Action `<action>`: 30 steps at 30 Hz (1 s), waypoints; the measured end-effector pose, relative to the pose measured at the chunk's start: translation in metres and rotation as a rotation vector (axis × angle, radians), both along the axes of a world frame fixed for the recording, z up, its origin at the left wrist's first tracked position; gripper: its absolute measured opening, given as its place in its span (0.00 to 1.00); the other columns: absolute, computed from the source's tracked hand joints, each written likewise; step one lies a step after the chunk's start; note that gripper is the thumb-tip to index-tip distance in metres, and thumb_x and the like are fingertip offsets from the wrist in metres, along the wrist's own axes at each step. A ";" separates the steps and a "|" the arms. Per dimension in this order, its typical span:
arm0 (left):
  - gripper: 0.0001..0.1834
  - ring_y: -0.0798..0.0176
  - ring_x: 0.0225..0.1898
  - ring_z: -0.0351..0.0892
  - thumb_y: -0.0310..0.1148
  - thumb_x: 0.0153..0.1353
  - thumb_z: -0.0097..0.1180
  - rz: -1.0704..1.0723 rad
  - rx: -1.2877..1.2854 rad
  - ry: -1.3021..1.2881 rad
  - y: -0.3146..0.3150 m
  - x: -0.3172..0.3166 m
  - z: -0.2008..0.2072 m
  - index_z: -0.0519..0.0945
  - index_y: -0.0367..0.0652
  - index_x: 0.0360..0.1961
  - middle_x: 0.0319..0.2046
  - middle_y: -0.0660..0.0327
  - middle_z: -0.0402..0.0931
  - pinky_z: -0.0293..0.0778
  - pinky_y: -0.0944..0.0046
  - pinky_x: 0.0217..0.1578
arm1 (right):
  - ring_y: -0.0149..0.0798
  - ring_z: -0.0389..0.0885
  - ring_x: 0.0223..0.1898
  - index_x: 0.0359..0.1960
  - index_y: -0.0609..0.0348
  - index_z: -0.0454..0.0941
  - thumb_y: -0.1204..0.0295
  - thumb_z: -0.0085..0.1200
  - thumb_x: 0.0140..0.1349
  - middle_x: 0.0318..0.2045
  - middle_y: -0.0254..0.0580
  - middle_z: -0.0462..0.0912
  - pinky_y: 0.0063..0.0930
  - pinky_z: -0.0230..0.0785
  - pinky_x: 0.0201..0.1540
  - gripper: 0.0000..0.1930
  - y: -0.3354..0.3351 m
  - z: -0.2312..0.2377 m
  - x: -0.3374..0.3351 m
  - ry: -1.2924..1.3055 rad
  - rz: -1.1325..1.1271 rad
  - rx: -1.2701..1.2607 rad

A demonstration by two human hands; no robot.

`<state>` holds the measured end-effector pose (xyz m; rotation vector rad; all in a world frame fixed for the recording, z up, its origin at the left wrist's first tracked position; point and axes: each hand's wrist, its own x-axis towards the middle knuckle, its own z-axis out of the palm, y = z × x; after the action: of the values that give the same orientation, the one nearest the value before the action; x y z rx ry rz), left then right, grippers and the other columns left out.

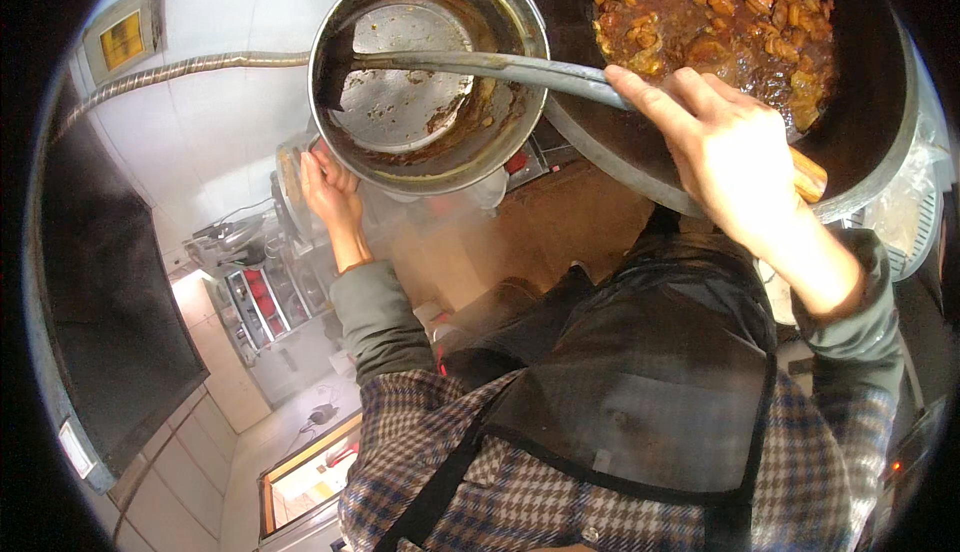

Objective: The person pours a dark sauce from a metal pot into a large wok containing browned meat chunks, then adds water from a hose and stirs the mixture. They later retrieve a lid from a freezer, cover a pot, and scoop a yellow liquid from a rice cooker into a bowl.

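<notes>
The left hand cupped the underside of the steel pot, tipping its sauce-smeared, nearly scraped-out inside toward the camera. The right hand was closed around the wooden-ended handle of the long ladle, whose shaft crossed the pot's rim and reached inside. Just beside it sat the dark wok, full of brown, chunky stew.

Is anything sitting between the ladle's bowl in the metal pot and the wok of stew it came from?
Nothing visible does. The ladle reaches from the right hand straight into the nearly empty metal pot, which the left hand tilts beside the wok. Only the two rims lie between the scoop and the stew.
</notes>
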<state>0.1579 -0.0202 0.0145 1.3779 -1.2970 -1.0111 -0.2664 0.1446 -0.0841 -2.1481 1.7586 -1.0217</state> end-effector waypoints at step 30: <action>0.16 0.77 0.12 0.45 0.42 0.74 0.42 -0.008 -0.035 0.016 0.015 -0.031 0.000 0.68 0.47 0.29 0.14 0.73 0.51 0.41 0.72 0.12 | 0.34 0.74 0.32 0.58 0.42 0.76 0.71 0.53 0.53 0.29 0.34 0.72 0.27 0.69 0.31 0.27 0.032 -0.045 0.011 0.297 0.068 -0.111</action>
<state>0.1267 -0.0053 0.0149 1.3371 -1.3036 -0.9985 -0.2556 0.1768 -0.1291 -2.5215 1.7701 -0.8367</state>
